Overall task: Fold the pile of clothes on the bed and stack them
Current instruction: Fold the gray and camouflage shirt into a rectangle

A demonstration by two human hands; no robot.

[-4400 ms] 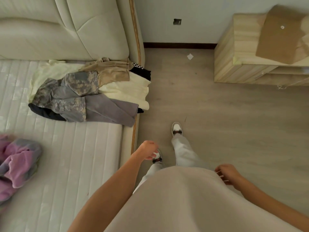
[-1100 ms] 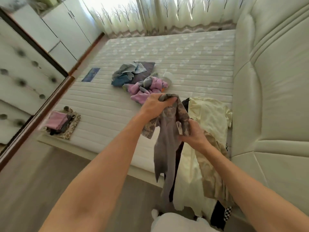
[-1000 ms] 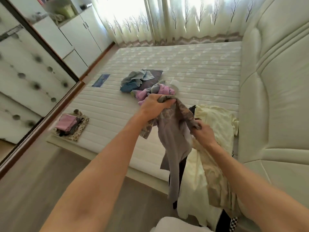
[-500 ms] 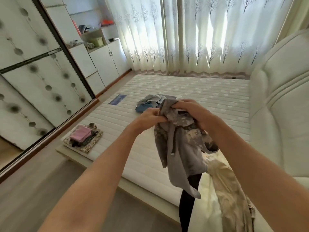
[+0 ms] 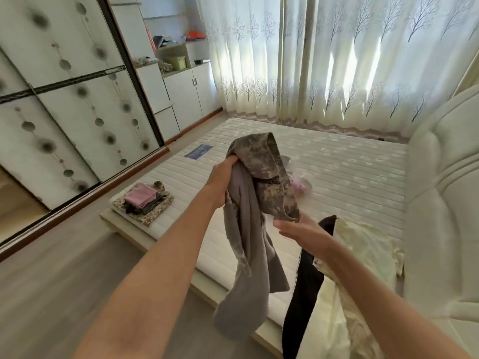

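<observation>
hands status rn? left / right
Left hand: closed, gripping the grey camouflage garment, held up in the air.
Right hand: open, fingers spread just under the garment's hem, gripping nothing.

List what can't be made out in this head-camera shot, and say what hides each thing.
- Pink clothes, head view: mostly hidden behind the held camouflage garment.
- Right hand: fingers open under the garment's hem; whether it touches the cloth cannot be told.
- Black garment and cream garment: cut off by the bottom edge and the right forearm.
- Folded stack: too small to count pieces.
- Left hand grips the garment, its fingertips buried in fabric.
</observation>
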